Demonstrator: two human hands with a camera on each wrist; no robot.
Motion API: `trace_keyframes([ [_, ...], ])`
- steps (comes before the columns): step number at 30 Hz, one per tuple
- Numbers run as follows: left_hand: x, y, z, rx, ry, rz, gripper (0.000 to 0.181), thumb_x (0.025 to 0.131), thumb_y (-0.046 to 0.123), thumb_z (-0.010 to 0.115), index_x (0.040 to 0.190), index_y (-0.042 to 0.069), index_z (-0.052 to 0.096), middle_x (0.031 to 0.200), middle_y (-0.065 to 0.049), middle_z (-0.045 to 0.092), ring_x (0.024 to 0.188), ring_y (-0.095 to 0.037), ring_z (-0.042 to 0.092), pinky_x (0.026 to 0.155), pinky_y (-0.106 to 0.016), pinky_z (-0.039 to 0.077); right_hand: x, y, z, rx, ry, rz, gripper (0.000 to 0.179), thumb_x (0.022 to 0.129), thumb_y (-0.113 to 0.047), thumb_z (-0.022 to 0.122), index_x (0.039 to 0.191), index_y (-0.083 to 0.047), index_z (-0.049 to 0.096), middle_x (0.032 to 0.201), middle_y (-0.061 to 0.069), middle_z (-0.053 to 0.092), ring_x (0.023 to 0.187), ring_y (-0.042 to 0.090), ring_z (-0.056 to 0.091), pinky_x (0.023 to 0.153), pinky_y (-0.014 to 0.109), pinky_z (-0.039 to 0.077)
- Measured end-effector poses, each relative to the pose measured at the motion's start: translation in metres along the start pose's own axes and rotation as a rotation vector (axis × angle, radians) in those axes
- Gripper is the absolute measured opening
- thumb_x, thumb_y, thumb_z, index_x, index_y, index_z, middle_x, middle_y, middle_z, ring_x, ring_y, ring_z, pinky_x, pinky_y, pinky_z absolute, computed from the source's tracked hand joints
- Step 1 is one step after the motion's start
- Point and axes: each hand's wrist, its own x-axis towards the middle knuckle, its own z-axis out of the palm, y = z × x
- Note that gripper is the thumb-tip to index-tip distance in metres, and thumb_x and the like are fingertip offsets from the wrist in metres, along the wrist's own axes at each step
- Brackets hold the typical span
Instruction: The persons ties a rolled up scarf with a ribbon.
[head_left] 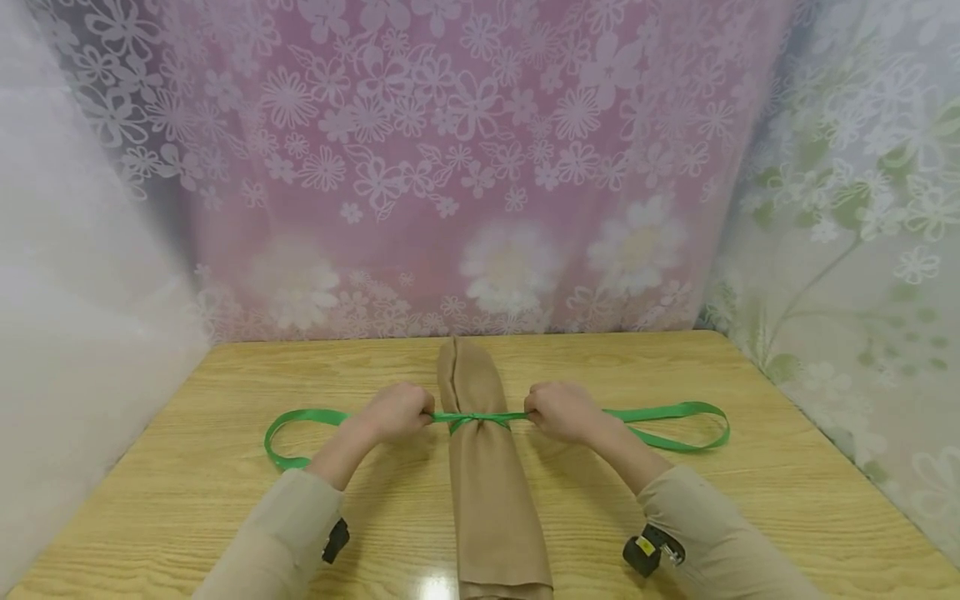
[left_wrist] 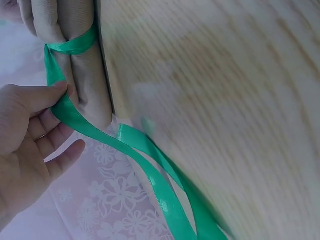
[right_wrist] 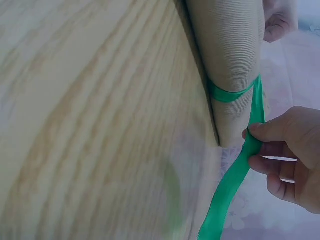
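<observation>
A long roll of tan cloth (head_left: 491, 500) lies lengthwise on the wooden table, and a green ribbon (head_left: 442, 417) circles it. On top of the roll the ribbon crosses in a small knot. My left hand (head_left: 396, 410) pinches one end of the ribbon just left of the roll; the left wrist view shows the thumb (left_wrist: 59, 86) on it. To the right, my right hand (head_left: 566, 412) pinches the other end between thumb and fingers (right_wrist: 270, 132). Between the hands the ribbon runs straight, and the cloth is squeezed narrower under it.
Loose ribbon tails loop on the table (head_left: 187, 500) outside each hand, the right loop (head_left: 705, 408) reaching farther out. A pink floral curtain (head_left: 465, 183) hangs behind the far table edge, with pale sheets at both sides. Small black devices (head_left: 641, 554) sit at both wrists.
</observation>
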Motion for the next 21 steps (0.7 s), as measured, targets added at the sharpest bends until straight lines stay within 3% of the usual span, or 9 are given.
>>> trace_keyframes([
  [5,-0.0019,0.0,-0.0041,0.027,0.001,0.027,0.023,0.085,0.004,0.063,0.063,0.01,0.059,0.061,0.007,0.047,0.053,-0.007,0.037,0.051,-0.021,0.031,0.0002,0.0025,-0.0013,-0.026,0.033,-0.016,0.024,0.08,0.0,0.06,0.06,-0.014,0.06,0.059,-0.008,0.042,0.05,0.004,0.028,0.045,0.015,0.023],
  [11,-0.0032,0.0018,-0.0073,0.027,-0.008,0.032,0.023,0.084,0.004,0.063,0.063,0.011,0.059,0.06,0.008,0.048,0.051,-0.006,0.036,0.049,-0.02,0.031,0.0001,0.0042,-0.003,-0.042,0.036,-0.01,0.036,0.077,0.002,0.058,0.051,-0.019,0.045,0.057,-0.008,0.037,0.05,0.005,0.021,0.045,0.017,0.016],
  [21,-0.0049,-0.0001,-0.0085,0.014,-0.02,0.045,0.027,0.084,0.003,0.063,0.059,0.012,0.055,0.056,0.008,0.043,0.05,-0.006,0.033,0.048,-0.019,0.028,0.0002,0.0028,-0.0064,-0.011,-0.015,0.013,0.036,0.078,0.0,0.06,0.05,-0.019,0.049,0.06,-0.008,0.044,0.05,0.004,0.027,0.044,0.016,0.019],
])
